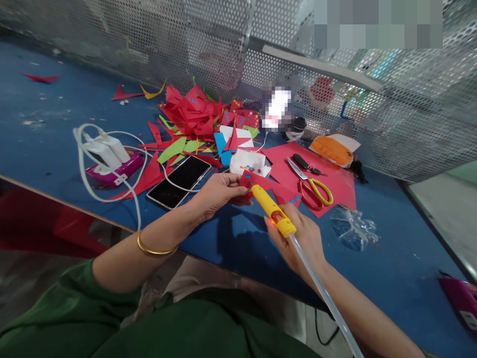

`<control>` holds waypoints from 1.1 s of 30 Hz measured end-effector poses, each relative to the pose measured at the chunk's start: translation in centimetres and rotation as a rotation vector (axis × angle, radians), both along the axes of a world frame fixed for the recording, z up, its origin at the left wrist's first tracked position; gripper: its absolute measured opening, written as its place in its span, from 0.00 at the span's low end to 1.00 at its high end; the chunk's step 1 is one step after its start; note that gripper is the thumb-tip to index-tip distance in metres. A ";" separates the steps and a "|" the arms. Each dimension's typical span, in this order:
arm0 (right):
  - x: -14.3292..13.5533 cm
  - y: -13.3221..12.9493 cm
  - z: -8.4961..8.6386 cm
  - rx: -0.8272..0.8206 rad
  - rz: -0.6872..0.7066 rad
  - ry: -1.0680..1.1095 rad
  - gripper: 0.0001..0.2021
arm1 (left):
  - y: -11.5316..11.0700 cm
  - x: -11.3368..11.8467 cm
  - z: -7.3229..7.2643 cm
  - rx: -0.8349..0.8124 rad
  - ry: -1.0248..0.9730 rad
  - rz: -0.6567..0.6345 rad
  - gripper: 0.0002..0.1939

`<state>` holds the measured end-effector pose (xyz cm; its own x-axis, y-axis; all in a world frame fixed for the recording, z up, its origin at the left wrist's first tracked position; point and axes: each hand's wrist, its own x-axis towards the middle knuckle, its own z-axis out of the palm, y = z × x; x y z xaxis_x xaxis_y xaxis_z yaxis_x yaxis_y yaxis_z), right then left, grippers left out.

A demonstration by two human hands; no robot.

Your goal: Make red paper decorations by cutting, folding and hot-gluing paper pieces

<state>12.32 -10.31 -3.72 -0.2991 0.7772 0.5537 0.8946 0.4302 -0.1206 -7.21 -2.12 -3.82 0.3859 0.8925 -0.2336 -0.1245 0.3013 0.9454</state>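
Observation:
My left hand (227, 190) pinches the left end of a red paper piece (261, 182) with small blue squares on it. In my right hand (300, 233) is a yellow hot glue gun (266, 203), a long clear glue stick (320, 288) trailing from its back end and a red light glowing by the fingers. The gun's nozzle points at the red paper, close to my left fingertips; I cannot tell whether it touches. Just beyond, a white dish (249, 162) holds tiny coloured bits. Scissors (313, 185) with red and yellow handles lie on a red sheet (335, 188) at the right.
A black-screened phone (179, 182) lies left of my hands, near a purple power strip (115, 169) with white plugs and looping cable. Red and green paper scraps (194, 114) are heaped behind. Crumpled clear plastic (356, 228) sits at right; a perforated metal screen (201, 44) borders the blue table's back.

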 end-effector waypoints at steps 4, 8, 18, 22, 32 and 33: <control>0.0 0.0 0.0 0.007 0.004 0.003 0.10 | 0.0 0.0 0.1 -0.002 0.002 0.003 0.09; -0.1 0.0 0.0 0.010 0.001 -0.002 0.09 | -0.1 0.1 0.2 -0.010 0.001 0.006 0.09; 0.0 0.0 -0.1 0.030 0.000 -0.017 0.10 | 0.0 0.0 0.1 -0.020 -0.027 0.006 0.08; 0.1 -0.1 -0.1 0.026 -0.002 -0.024 0.10 | 0.0 0.1 0.2 -0.023 -0.030 0.015 0.07; 0.1 -0.1 0.0 0.061 0.002 -0.035 0.10 | 0.1 0.1 0.1 -0.015 -0.007 0.020 0.07; 0.1 0.0 0.0 0.063 0.001 -0.033 0.10 | 0.1 0.1 0.0 -0.016 -0.009 0.021 0.06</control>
<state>12.41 -10.35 -3.72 -0.3189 0.7408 0.5912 0.8973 0.4369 -0.0634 -7.08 -2.03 -3.78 0.3688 0.8966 -0.2451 -0.1392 0.3139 0.9392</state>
